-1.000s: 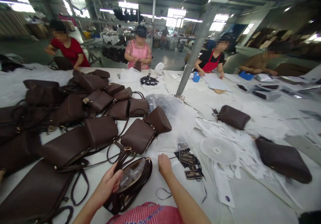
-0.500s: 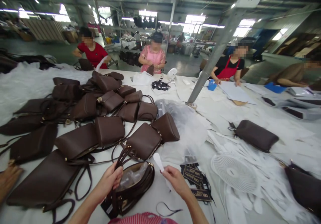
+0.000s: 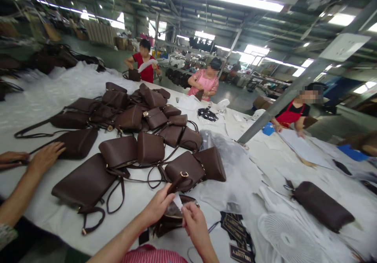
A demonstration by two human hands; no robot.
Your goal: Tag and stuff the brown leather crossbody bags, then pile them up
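My left hand grips the dark brown strap of an open handbag, its gold buckle showing just above the fingers. In my right hand a white paper-like strip is pinched between thumb and finger, its tip reaching up beside the strap. Below both hands the handbag stands with its mouth open and clear plastic inside; my hands partly cover it. Black hang tags with gold lettering lie to the right of it. Straight ahead is another brown handbag.
A pile of brown handbags covers the table's left side. At left, a co-worker's hand touches one bag. A white fan, white strips and a dark pouch lie right. Clear plastic and a slanted post stand beyond.
The view has swung left and tilted. My left hand has lifted the strap, and my right hand has brought the white strip to it. The co-worker's hands at left have come further into view.
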